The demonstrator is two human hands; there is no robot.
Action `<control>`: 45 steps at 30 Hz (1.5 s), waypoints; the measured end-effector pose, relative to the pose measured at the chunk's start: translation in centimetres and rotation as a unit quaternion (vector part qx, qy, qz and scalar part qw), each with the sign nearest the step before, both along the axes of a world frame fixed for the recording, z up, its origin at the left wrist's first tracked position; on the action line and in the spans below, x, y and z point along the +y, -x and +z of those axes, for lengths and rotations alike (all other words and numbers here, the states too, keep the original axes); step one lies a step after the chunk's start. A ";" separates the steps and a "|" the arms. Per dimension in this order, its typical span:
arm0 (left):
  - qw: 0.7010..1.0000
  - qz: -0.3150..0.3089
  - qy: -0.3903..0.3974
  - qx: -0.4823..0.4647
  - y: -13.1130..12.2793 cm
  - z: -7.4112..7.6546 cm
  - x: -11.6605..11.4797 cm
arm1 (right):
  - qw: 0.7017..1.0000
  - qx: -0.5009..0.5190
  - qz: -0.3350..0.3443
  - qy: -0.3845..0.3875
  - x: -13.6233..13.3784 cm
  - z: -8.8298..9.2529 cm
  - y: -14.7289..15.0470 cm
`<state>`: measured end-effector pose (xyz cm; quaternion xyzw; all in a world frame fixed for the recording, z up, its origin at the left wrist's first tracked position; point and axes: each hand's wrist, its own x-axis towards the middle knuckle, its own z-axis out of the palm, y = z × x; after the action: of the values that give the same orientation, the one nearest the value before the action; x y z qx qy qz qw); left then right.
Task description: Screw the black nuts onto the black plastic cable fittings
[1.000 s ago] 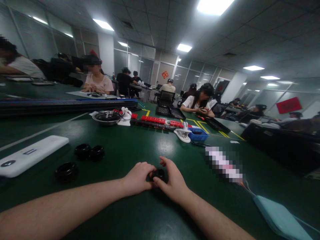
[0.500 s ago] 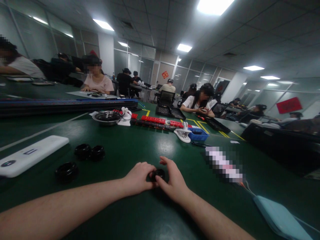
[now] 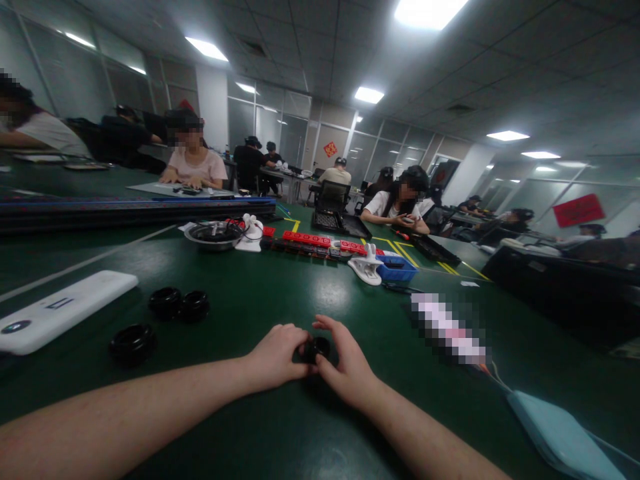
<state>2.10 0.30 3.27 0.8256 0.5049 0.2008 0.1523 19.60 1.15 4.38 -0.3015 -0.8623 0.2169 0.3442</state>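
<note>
Low over the near middle of the green table, a small glossy black ring (image 3: 320,347), perhaps a roll of tape, sits between my hands. My left hand (image 3: 280,353) pinches its left side with thumb and fingers. On the other side my right hand (image 3: 347,363) curves round the ring, thumb against its near edge, index finger stretched out above it. To the left lie three more black rings: one ring (image 3: 165,302) close beside a second ring (image 3: 194,305), and a third ring (image 3: 133,343) nearer to me.
A white power bank (image 3: 70,310) lies far left. Behind are a metal bowl (image 3: 213,239) with black cable, a row of red blocks (image 3: 320,241), a white clip (image 3: 367,267) and a blue bin (image 3: 397,270). A light-blue case (image 3: 563,433) lies right. Several people sit beyond.
My right thumb and index finger have shifted slightly, the thumb a little lower and to the right on the ring. My left hand stays in place.
</note>
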 end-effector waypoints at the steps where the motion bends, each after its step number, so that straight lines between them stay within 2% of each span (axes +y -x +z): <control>1: 1.000 -0.002 0.000 -0.001 0.0 0.0 0.0 | 1.000 0.002 -0.017 -0.004 0.0 0.0 0.0; 5: 1.000 -0.006 -0.002 -0.002 0.0 0.0 -0.1 | 0.998 0.008 -0.068 -0.015 0.2 -0.2 0.2; 7: 1.000 -0.005 -0.003 0.000 -0.1 0.0 -0.1 | 0.998 0.005 -0.068 -0.010 0.2 -0.3 0.2; 13: 1.000 -0.002 -0.003 0.004 -0.1 -0.1 0.1 | 0.999 0.013 0.030 0.018 0.0 0.0 0.0; 19: 1.000 -0.009 -0.001 0.002 0.0 0.3 -0.1 | 0.998 0.008 -0.056 -0.001 0.3 -0.1 0.1; 22: 1.000 -0.008 -0.003 0.001 -0.1 0.3 -0.2 | 0.997 0.006 -0.073 -0.011 0.4 -0.4 0.2; 24: 1.000 -0.007 -0.003 0.002 -0.1 0.2 -0.1 | 0.998 0.006 -0.060 -0.013 0.4 -0.4 0.2; 28: 1.000 -0.004 -0.002 0.003 -0.1 0.0 0.0 | 0.999 0.015 0.027 -0.009 0.1 -0.1 0.0; 30: 1.000 -0.002 -0.001 0.004 0.0 0.0 0.0 | 0.999 0.019 0.043 -0.010 0.0 0.1 -0.1; 36: 1.000 -0.007 0.003 0.004 0.0 0.4 -0.2 | 0.999 0.012 -0.047 -0.009 0.3 -0.2 0.1; 39: 1.000 -0.008 0.003 0.006 0.0 0.4 -0.2 | 0.998 -0.004 -0.066 0.002 0.3 -0.4 0.2; 45: 1.000 0.000 0.004 0.010 -0.1 0.1 0.0 | 0.999 -0.005 0.034 0.005 0.1 0.0 0.1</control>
<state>2.18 0.26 3.35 0.8269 0.5073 0.1904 0.1504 19.54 1.21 4.37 -0.2752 -0.8727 0.2313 0.3304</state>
